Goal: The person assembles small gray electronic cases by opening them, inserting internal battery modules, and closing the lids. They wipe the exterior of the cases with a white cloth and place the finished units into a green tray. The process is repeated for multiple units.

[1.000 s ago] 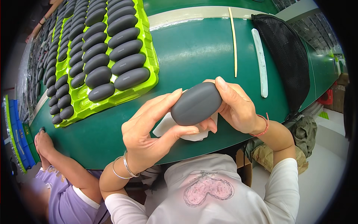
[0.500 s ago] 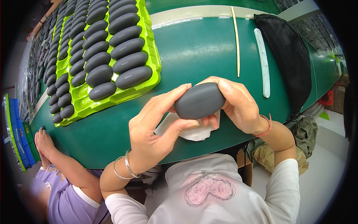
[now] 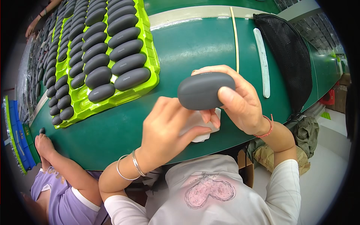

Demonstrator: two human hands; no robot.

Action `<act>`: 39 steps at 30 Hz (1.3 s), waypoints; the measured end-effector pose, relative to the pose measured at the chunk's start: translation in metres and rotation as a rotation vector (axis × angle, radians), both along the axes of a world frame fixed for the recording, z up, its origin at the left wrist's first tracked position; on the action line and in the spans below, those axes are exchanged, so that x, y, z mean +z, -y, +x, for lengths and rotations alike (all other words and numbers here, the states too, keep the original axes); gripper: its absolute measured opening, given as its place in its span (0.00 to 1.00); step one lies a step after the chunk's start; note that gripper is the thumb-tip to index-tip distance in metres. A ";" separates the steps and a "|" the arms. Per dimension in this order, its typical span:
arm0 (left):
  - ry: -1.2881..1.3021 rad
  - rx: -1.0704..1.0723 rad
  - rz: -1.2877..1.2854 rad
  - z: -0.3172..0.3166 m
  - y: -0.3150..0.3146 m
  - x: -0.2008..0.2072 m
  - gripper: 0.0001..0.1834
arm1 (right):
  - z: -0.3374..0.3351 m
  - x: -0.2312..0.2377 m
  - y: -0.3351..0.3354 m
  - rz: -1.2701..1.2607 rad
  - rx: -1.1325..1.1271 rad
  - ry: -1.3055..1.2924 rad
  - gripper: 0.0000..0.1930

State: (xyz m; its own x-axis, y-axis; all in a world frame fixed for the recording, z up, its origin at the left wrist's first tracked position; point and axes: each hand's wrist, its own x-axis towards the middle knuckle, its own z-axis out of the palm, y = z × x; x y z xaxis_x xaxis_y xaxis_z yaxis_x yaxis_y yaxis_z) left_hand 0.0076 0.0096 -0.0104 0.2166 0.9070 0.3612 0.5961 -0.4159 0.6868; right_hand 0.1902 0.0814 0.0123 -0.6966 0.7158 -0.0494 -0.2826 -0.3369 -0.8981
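My right hand (image 3: 242, 103) holds a smooth dark grey oval case (image 3: 200, 90) above the green table, thumb on its near face and fingers behind. Below the case, my left hand (image 3: 163, 129) is closed around part of a white cloth (image 3: 192, 122), its thumb lying across the front. Some of the left fingertips are hidden behind the cloth and the case. The left hand is apart from the case.
A bright green tray (image 3: 152, 77) with rows of similar dark cases stands at left. A thin wooden stick (image 3: 236, 41), a pale flat strip (image 3: 263, 67) and a black mesh cover (image 3: 288, 56) lie at right. Another person's hand (image 3: 45, 146) is at the left edge.
My left hand has let go of the case and dropped down to the white cloth. The case has shifted slightly right and up in my right hand.
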 end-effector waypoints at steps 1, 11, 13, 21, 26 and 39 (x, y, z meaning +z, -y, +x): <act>-0.036 -0.013 0.030 0.004 0.000 -0.001 0.19 | 0.000 0.000 0.000 0.009 0.013 -0.002 0.18; 0.100 0.175 0.174 -0.027 -0.005 0.026 0.11 | 0.002 0.000 -0.004 0.120 -0.066 0.120 0.21; 0.136 0.218 0.218 -0.026 -0.004 0.019 0.13 | -0.001 -0.002 -0.003 0.132 -0.012 0.146 0.21; 0.085 0.086 0.201 -0.014 -0.005 0.021 0.15 | -0.008 -0.017 0.003 0.526 0.103 0.311 0.25; 0.137 0.083 0.123 -0.022 -0.006 0.017 0.13 | -0.008 -0.020 0.001 0.416 0.128 0.224 0.25; 0.142 0.042 0.073 -0.022 -0.003 0.023 0.12 | -0.010 -0.020 0.006 0.442 0.287 0.210 0.26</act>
